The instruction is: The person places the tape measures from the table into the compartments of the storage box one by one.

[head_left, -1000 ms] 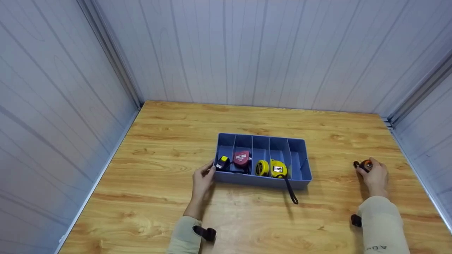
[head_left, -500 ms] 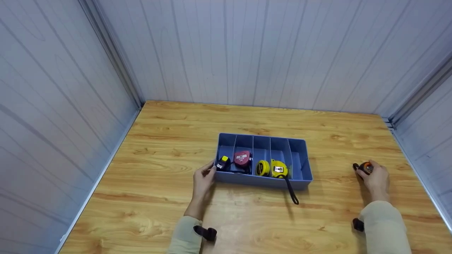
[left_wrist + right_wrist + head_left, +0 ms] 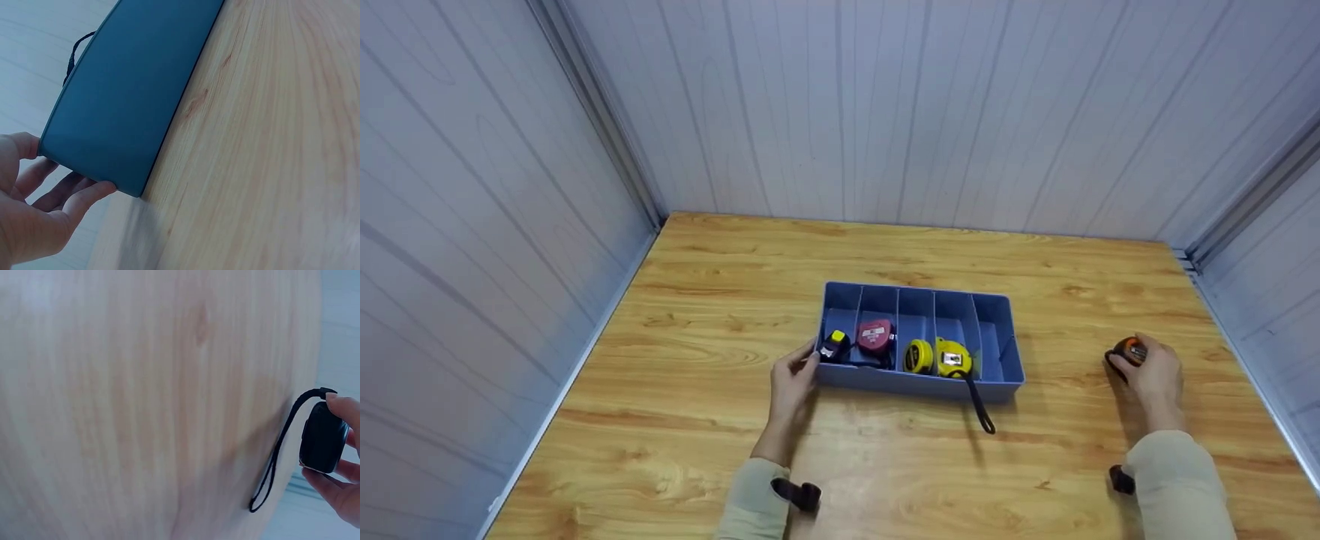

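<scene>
At the right of the table my right hand [image 3: 1156, 379] grips a black and orange tape measure [image 3: 1130, 350] between thumb and fingers. Its black wrist strap [image 3: 274, 455] hangs down in the right wrist view. My left hand [image 3: 793, 382] touches the left end of a blue divided box [image 3: 919, 384]; its fingertips rest against the end wall in the left wrist view. From left to right, the box holds a black and yellow tape measure [image 3: 834, 346], a red one [image 3: 875, 337], a small yellow one [image 3: 917, 357] and a larger yellow one [image 3: 953, 358]. The rightmost compartment holds nothing.
The larger yellow tape measure's black strap [image 3: 979, 405] hangs over the box's front wall. White panel walls [image 3: 870, 112] enclose the wooden table [image 3: 720, 300] at the back and sides. Bare tabletop lies between the box and my right hand.
The right hand has moved slightly up and left in the head view, with the black and orange tape measure tilting in its grip. The left hand and the box stay in place.
</scene>
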### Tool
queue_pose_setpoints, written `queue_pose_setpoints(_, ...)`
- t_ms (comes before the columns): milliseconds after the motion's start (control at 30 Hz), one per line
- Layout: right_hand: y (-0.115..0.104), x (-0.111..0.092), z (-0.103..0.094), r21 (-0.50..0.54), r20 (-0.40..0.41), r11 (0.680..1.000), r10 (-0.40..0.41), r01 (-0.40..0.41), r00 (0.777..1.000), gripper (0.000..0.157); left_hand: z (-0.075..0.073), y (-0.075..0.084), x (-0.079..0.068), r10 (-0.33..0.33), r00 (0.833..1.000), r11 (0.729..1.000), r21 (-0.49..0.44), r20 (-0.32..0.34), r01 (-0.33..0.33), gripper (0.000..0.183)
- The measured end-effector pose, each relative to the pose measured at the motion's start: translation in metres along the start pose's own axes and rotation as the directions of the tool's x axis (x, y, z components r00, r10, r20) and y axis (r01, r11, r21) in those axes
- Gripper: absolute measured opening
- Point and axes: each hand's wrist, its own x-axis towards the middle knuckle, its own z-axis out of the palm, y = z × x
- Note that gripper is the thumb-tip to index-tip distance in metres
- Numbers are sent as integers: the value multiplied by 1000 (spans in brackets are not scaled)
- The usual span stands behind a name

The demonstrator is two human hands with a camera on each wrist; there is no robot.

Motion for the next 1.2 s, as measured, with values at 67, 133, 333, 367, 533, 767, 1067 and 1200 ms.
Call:
queue_pose_setpoints(67, -4, -1, -1, -4, -3, 1000, -10, 10, 1000, 65, 0, 0, 0, 3, 1000, 1000, 5, 3, -3, 29)
queue_pose_setpoints(133, -9, -2, -2, -5, -13, 1000, -31, 31, 999, 64, 0, 0, 0, 7, 1000, 1000, 14, 5, -7, 29)
queue_pose_setpoints(333, -20, -7, -4, 28, -51, 994, -108, 109, 993, 60, 0, 1, 0, 5, 1000, 999, 37, 3, -5, 29)
queue_pose_setpoints(367, -22, -8, -4, 35, -54, 992, -118, 120, 992, 60, -1, 1, 0, 10, 1000, 999, 44, 4, -10, 29)
queue_pose_setpoints(533, -29, -12, -6, 34, -66, 987, -155, 158, 986, 59, -2, 10, -4, 14, 1000, 999, 48, 23, -15, 30)
queue_pose_setpoints(767, -39, -19, -7, 29, -75, 983, -179, 182, 981, 60, -1, 10, -5, 2, 1000, 999, 41, 13, -3, 29)
queue_pose_setpoints(1067, -54, -32, -5, 55, -143, 970, -228, 238, 963, 58, 0, 30, -15, 29, 999, 997, 71, 28, -30, 29)
queue_pose_setpoints(1200, -60, -36, -3, 63, -190, 958, -265, 281, 945, 56, 0, 32, -15, 35, 999, 997, 67, 27, -36, 29)
